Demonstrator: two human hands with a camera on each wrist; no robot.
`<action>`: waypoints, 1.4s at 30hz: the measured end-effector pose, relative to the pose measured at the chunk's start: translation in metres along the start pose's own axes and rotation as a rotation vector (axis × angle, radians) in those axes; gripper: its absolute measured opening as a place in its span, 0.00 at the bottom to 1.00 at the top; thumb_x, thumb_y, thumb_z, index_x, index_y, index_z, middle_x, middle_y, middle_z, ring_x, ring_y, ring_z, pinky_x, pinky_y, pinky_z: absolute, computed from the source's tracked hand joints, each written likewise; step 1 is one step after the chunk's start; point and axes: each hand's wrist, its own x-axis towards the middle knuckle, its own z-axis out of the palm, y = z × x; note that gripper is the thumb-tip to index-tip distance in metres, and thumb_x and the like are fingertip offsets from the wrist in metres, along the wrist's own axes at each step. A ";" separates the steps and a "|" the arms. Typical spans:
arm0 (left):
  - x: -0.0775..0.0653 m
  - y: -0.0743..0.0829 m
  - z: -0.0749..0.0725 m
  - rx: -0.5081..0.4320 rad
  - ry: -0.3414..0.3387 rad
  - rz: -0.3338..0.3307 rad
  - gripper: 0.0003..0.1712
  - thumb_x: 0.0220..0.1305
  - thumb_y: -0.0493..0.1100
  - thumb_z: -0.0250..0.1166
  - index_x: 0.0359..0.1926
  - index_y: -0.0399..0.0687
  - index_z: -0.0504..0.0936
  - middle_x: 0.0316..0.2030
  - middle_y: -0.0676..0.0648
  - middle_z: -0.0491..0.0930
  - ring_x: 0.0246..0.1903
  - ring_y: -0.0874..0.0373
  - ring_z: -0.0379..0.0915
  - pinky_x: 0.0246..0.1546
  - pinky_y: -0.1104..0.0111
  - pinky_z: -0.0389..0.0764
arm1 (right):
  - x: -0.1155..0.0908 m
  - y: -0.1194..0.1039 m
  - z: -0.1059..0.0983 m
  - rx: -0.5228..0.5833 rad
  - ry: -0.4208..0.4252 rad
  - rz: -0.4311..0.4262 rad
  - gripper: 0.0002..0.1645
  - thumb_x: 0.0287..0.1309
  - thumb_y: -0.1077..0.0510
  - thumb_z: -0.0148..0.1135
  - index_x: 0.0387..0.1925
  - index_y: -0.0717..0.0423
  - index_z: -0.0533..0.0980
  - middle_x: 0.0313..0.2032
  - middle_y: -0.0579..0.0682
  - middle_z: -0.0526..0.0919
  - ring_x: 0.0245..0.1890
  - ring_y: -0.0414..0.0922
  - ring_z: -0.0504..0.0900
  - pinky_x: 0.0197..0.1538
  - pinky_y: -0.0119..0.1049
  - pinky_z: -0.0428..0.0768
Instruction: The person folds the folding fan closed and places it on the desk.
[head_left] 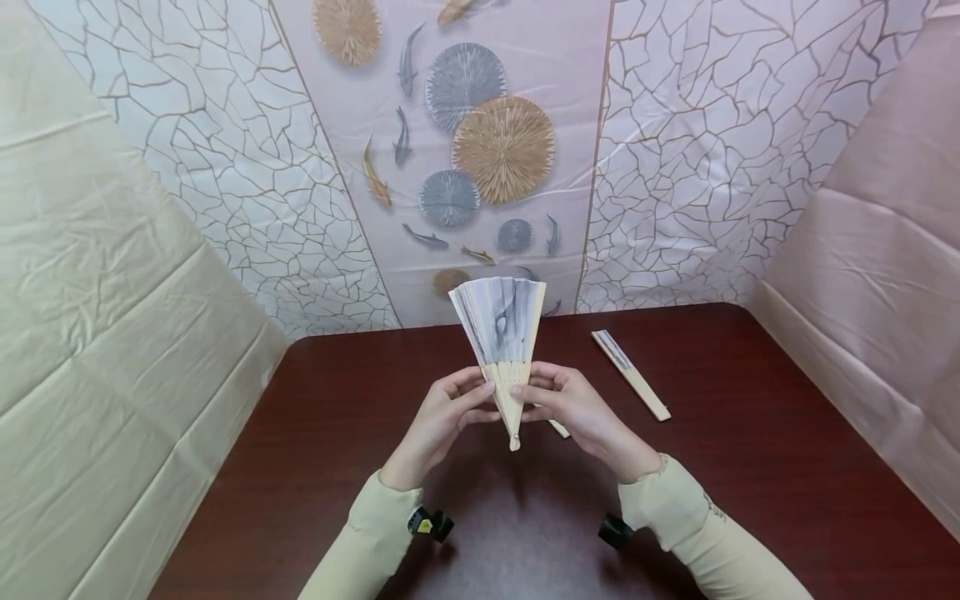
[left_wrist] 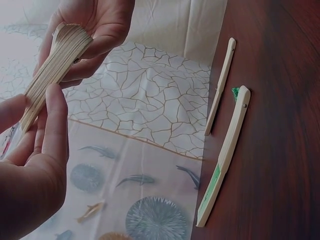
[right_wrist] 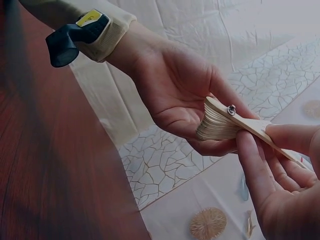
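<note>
A partly spread folding fan [head_left: 512, 321] with a pale, grey-patterned leaf and light wooden ribs is held up over the table, pivot end down. My left hand [head_left: 444, 418] pinches the ribs on one side, thumb in front and fingers behind. On the other side my right hand [head_left: 583, 410] pinches them the same way. Seen in the right wrist view, the rib ends [right_wrist: 219, 125] are stacked in a fanned pile beside a small metal pivot. In the left wrist view the stacked ribs [left_wrist: 55, 72] lie between both hands.
On the dark red-brown table [head_left: 300, 467] a closed folding fan [head_left: 632, 375] lies to the right. Another closed fan [head_left: 558, 428], partly hidden behind my right hand, shows green on its leaf in the left wrist view. Patterned cloth [head_left: 675, 167] hangs behind the table.
</note>
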 end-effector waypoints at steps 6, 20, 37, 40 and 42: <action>0.000 0.000 0.000 -0.006 -0.004 0.000 0.22 0.71 0.34 0.61 0.62 0.27 0.73 0.45 0.45 0.83 0.43 0.55 0.82 0.43 0.63 0.87 | 0.001 0.001 0.000 0.002 0.007 -0.006 0.23 0.66 0.67 0.61 0.59 0.75 0.72 0.44 0.52 0.86 0.37 0.43 0.87 0.41 0.37 0.87; 0.002 -0.002 0.000 0.023 0.011 0.014 0.20 0.70 0.34 0.63 0.59 0.28 0.76 0.45 0.44 0.83 0.42 0.55 0.82 0.42 0.63 0.87 | 0.002 0.001 0.002 0.006 0.013 -0.004 0.21 0.64 0.68 0.62 0.56 0.75 0.73 0.41 0.52 0.85 0.36 0.43 0.86 0.42 0.38 0.87; 0.000 -0.004 -0.002 0.019 0.005 -0.001 0.20 0.69 0.33 0.62 0.60 0.29 0.75 0.45 0.44 0.83 0.41 0.56 0.81 0.41 0.64 0.86 | 0.004 0.006 0.002 0.021 0.003 -0.009 0.22 0.63 0.68 0.63 0.56 0.76 0.73 0.42 0.52 0.85 0.37 0.43 0.86 0.43 0.39 0.87; 0.000 -0.005 -0.002 0.012 0.000 0.000 0.20 0.69 0.33 0.62 0.59 0.29 0.76 0.46 0.43 0.83 0.41 0.56 0.81 0.41 0.65 0.86 | 0.003 0.006 0.002 0.027 0.014 0.002 0.23 0.64 0.67 0.63 0.57 0.76 0.73 0.43 0.53 0.85 0.38 0.43 0.86 0.44 0.39 0.87; 0.000 -0.005 -0.002 0.007 -0.002 0.004 0.19 0.69 0.33 0.63 0.59 0.29 0.76 0.45 0.43 0.83 0.41 0.57 0.81 0.41 0.65 0.87 | 0.002 0.006 0.002 0.031 0.019 0.008 0.24 0.64 0.67 0.63 0.58 0.76 0.72 0.43 0.54 0.85 0.38 0.44 0.86 0.44 0.40 0.87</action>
